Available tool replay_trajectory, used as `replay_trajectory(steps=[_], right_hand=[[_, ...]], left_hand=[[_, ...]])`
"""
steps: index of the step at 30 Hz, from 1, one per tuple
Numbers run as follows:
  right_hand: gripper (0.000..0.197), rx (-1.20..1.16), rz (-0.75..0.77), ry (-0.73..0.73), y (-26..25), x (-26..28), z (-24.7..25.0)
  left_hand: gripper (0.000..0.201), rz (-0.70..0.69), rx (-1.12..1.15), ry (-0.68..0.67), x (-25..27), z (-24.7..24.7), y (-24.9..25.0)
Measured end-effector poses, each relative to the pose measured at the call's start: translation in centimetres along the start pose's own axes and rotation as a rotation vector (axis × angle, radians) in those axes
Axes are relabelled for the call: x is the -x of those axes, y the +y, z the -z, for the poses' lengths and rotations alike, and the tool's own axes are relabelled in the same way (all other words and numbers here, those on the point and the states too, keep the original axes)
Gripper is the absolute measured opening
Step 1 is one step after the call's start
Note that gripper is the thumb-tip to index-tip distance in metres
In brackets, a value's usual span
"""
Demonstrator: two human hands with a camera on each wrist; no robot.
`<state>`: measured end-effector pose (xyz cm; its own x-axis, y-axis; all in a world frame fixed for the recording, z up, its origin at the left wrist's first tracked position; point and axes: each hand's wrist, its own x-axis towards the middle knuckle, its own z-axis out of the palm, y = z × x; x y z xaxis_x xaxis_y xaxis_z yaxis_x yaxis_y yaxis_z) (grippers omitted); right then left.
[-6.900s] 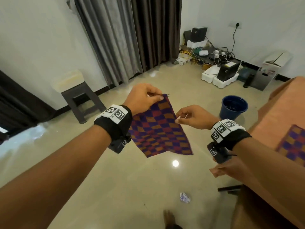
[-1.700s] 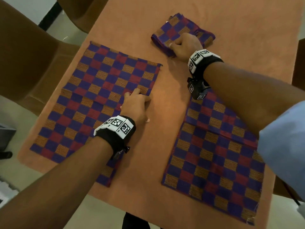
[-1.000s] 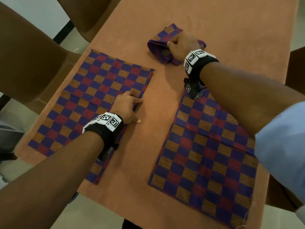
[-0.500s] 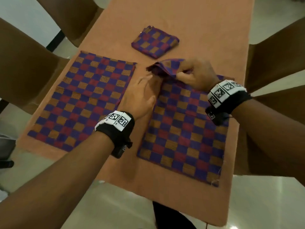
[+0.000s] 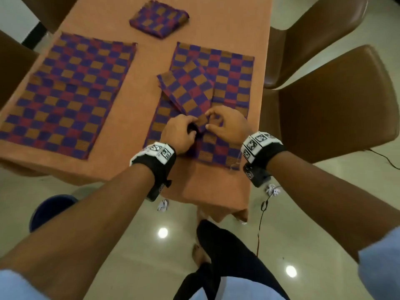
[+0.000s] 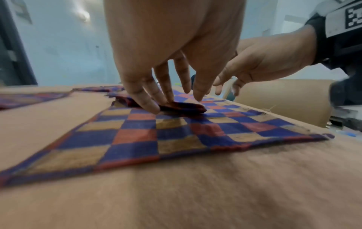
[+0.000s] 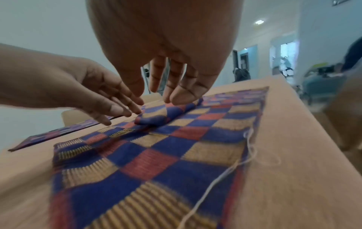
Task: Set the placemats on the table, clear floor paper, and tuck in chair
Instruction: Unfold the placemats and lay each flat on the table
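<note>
Head-cam view down onto a table (image 5: 142,87) w/ an orange cloth. L hand (image 5: 179,135) and R hand (image 5: 227,126) meet at the near corner of a folded placemat (image 5: 188,89), which lies slantwise on top of the right flat placemat (image 5: 233,83). L thumb and fingers pinch that corner. R fingertips are at the same spot, but can't tell if they've closed on cloth. Key relation: from the grip, the folded placemat's long axis runs away to the far left, so nearly all of it lies beyond the hands, both equally near its near end. Likely next: open it out and lay it on bare table, which is at the far end. Counts: placemats, 4. Two are spread flat, incl. the left flat placemat (image 5: 65,98). Two are folded, incl. the spare folded placemat (image 5: 159,18), far centre, apart from the rest. Floor paper, 2: left paper ball (image 5: 163,205) by the table's near edge, right paper ball (image 5: 273,189) by its near-right corner. Chairs: near right chair (image 5: 337,100), far right chair (image 5: 313,24), parts of 2 more on the left. 1 dark blue bucket (image 5: 47,210) on the floor, near left.
</note>
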<state>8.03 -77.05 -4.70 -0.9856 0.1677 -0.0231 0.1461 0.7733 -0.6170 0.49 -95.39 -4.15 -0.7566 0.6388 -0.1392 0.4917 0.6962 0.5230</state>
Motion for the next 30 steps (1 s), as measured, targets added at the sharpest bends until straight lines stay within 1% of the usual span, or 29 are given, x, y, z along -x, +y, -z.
replay_trajectory(steps=[2,4,6,10,13,16,19,22,24,25,27,29,30], right_hand=[[0.049,0.014,-0.073,-0.067,0.9,0.6,-0.7],[0.054,0.067,-0.096,-0.164,1.8,0.7,-1.0],[0.056,0.120,-0.077,-0.231,2.0,0.7,-1.0],[0.055,0.104,-0.016,-0.217,2.3,-0.1,-0.4],[0.060,0.069,0.013,-0.233,2.4,-1.5,0.3],[0.047,0.085,0.066,-0.292,2.8,-3.0,0.0],[0.038,0.119,0.140,-0.347,3.7,-4.2,0.2],[0.033,0.115,0.220,-0.412,4.8,-4.8,0.7],[0.034,0.059,0.266,-0.467,5.6,-5.3,1.1],[0.036,0.028,0.285,-0.491,5.7,-5.5,1.4],[0.041,-0.012,0.316,-0.530,6.3,-6.1,2.0],[0.044,-0.054,0.316,-0.506,6.9,-6.4,2.7],[0.044,-0.084,0.310,-0.469,7.6,-6.5,3.3]], left_hand=[[0.047,0.070,0.094,-0.049,0.5,-0.7,0.3],[0.049,0.160,0.203,-0.048,0.6,-1.0,0.8],[0.048,0.257,0.331,-0.003,0.3,-1.1,1.2],[0.043,0.489,0.596,0.106,-0.8,-1.5,2.1],[0.041,0.612,0.781,0.198,-2.0,-1.6,3.2],[0.047,0.691,0.871,0.283,-3.4,-1.7,4.2],[0.062,0.736,0.811,0.301,-4.6,-2.3,5.8],[0.059,0.828,0.596,0.321,-5.2,-3.2,7.1],[0.054,0.905,0.533,0.354,-5.2,-3.7,7.8],[0.050,0.918,0.526,0.387,-5.1,-3.8,8.0],[0.045,0.888,0.495,0.473,-4.8,-4.1,8.4],[0.040,0.776,0.425,0.542,-4.5,-4.0,9.3],[0.037,0.704,0.378,0.569,-4.4,-4.1,9.9]])
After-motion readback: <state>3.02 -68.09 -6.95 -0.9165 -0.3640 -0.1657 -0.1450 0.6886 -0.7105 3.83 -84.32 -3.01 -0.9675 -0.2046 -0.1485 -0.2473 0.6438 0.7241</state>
